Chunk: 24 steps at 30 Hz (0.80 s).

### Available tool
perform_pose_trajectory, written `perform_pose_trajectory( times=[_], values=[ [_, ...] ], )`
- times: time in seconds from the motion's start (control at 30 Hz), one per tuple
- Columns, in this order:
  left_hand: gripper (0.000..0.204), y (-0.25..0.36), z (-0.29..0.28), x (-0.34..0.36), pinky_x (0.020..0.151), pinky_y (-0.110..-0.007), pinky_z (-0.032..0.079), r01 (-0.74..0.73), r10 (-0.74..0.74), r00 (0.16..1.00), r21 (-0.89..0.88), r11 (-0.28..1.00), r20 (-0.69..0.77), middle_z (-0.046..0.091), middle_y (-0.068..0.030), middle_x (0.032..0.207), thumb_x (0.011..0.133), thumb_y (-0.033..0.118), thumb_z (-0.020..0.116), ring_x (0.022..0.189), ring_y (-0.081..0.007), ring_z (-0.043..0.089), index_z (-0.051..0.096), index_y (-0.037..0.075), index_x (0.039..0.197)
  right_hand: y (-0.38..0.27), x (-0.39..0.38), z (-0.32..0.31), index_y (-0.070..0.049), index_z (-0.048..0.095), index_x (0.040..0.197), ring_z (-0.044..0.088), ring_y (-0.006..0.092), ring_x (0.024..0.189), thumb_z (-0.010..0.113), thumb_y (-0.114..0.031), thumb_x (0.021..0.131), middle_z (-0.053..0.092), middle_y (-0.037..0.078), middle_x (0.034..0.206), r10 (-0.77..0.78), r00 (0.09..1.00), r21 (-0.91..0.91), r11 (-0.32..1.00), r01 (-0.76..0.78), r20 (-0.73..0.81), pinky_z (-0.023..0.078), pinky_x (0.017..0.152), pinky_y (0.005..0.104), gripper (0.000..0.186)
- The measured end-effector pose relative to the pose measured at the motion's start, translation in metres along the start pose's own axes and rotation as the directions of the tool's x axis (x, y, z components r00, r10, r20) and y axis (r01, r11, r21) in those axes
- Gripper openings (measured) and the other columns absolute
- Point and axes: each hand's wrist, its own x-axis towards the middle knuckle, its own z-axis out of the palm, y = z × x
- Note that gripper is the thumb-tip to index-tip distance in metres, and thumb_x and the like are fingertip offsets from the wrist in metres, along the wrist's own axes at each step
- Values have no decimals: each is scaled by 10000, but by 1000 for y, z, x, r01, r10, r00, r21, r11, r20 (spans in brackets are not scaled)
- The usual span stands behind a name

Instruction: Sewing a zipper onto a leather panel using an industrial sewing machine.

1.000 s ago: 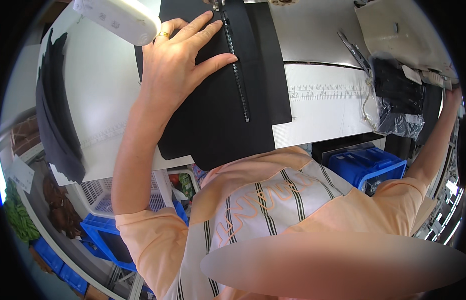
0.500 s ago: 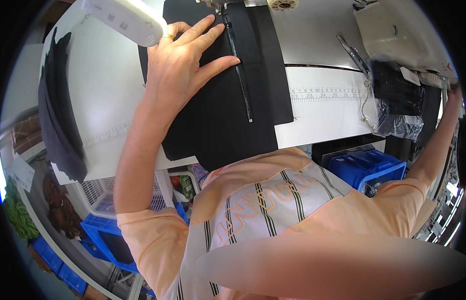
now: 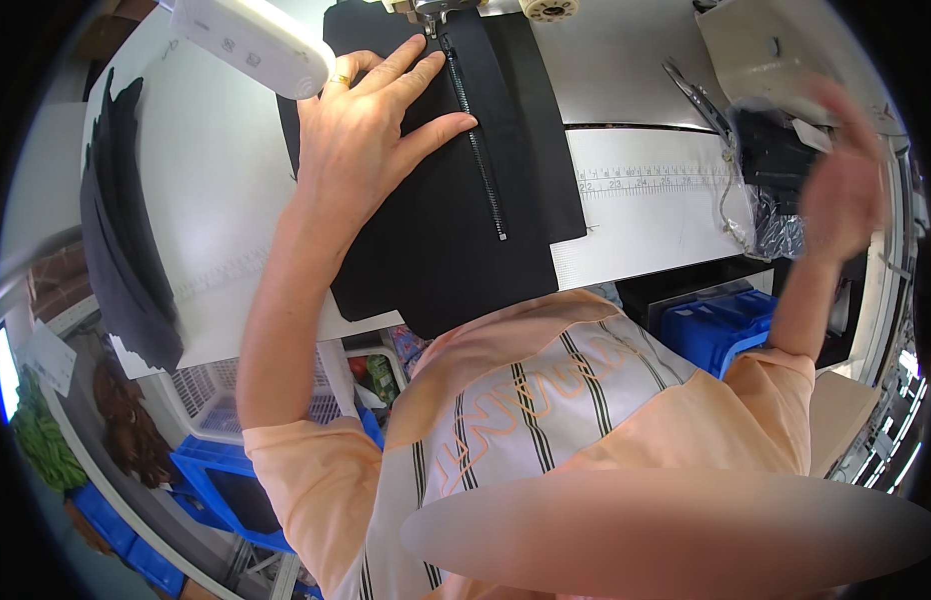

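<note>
My left hand point(image 3: 361, 125) lies flat, fingers spread, on a piece of black fabric point(image 3: 416, 245). A zipper point(image 3: 476, 140) with dark metal teeth runs lengthwise along the fabric, and my thumb and fingertips rest close to its left side. Right above the fingertips is the presser foot point(image 3: 433, 22) of a sewing machine, at the zipper's far end. My right hand point(image 3: 846, 185) is in the air at the right, smeared by motion, in front of a plastic-wrapped dark bundle point(image 3: 776, 150). Its fingers cannot be made out clearly.
Metal scissors or snips point(image 3: 698, 95) lie right of the fabric, beyond the printed ruler point(image 3: 636, 180). Dark fabric pieces point(image 3: 126, 230) hang over the table's left edge. A white device point(image 3: 251, 40) juts in at upper left. Below stand a blue bin point(image 3: 721, 325) and a white basket point(image 3: 211, 395).
My right hand has come away from the machine's right end and moved inward, toward the table. My left hand stays spread on the fabric, and the view has shifted slightly.
</note>
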Motion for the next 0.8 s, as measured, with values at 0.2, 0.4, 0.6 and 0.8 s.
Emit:
perform_pose_trajectory(
  times=[0.2,0.4,0.6,0.8],
  values=[
    [543,-3,-1,-9,716,-398,463,5,-5,1000,10,1000,-27,680,-17,1197,724,498,766,975,-228,626,730,94,1085,98,65,162,22,533,1256,497,383,1195,702,-329,831,543,234,1267,212,904,-185,971,-152,371,415,1032,414,576],
    [514,-4,-3,-8,713,-343,495,-16,16,999,-15,1000,-28,701,-58,1146,716,429,795,925,-241,659,719,85,1090,109,79,169,20,523,1313,481,421,1225,567,-543,901,525,284,1292,-32,784,-497,757,424,620,371,1053,467,699],
    [498,-7,-1,-6,741,-370,491,-25,24,999,-18,1000,-26,687,-58,1167,730,403,794,951,-228,639,714,70,1091,100,79,170,30,560,1259,512,415,1177,608,-517,883,551,268,1265,-15,793,-498,771,396,609,395,1021,472,666],
    [442,-1,0,-9,771,-348,480,0,-1,1000,-24,1000,-30,677,-32,1136,734,374,790,990,-223,619,725,97,1072,104,44,175,-114,703,1122,630,174,1068,679,-341,871,695,4,1141,-230,881,-585,675,450,413,522,874,303,339]
  ],
)
